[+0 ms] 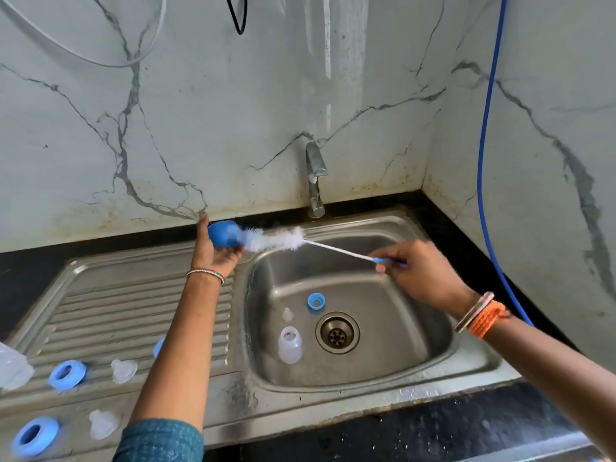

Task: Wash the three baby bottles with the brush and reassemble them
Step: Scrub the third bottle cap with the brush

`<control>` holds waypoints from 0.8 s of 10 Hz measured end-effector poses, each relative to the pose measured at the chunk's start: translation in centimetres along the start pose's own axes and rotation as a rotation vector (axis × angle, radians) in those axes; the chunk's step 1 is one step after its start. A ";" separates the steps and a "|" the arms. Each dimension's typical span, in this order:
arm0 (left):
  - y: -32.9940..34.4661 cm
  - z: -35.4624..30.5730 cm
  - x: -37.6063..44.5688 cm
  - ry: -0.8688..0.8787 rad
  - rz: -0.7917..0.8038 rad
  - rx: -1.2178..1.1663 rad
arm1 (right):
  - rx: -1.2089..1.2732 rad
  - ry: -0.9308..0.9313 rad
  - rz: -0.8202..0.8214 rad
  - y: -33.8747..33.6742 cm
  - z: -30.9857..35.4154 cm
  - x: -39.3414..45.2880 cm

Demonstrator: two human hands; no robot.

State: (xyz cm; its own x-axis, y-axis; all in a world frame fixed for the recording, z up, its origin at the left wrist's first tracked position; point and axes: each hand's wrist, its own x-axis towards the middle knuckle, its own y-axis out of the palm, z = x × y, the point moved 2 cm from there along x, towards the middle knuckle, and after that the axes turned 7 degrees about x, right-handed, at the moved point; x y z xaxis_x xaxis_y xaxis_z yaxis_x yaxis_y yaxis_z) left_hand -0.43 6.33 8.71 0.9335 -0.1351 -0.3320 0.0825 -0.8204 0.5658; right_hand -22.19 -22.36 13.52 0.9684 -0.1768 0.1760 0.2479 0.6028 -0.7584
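Note:
My left hand holds a blue bottle cap above the sink's back left rim. My right hand pinches the blue handle of a bottle brush; its white bristles reach into the cap. In the sink basin lie a clear bottle, a clear teat and a blue ring. On the drainboard sit two blue rings, two clear teats and a clear bottle at the left edge.
A steel tap stands behind the basin; no water is seen running. The drain is in the basin's middle. Another blue piece peeks from behind my left forearm. A blue hose hangs down the right wall. Black countertop surrounds the sink.

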 end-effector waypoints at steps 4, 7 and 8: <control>0.3 0.2 -0.2 0.065 0.098 -0.119 | 0.675 0.505 0.533 0.7 0.8 -1.4; 1.1 0.4 -0.4 0.072 0.082 -0.129 | 0.132 0.089 0.133 0.5 1.5 -1.0; 1.5 0.5 -0.6 0.095 0.158 -0.222 | 0.856 0.625 0.779 1.3 0.6 -2.1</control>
State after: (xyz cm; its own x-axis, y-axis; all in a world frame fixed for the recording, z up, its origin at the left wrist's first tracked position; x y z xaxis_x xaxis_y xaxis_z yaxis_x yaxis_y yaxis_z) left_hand -1.05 4.91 9.41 0.9685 -0.1907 -0.1601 -0.0023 -0.6499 0.7600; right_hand -23.85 -20.75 12.54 0.7459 0.2505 -0.6172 -0.2031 0.9680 0.1474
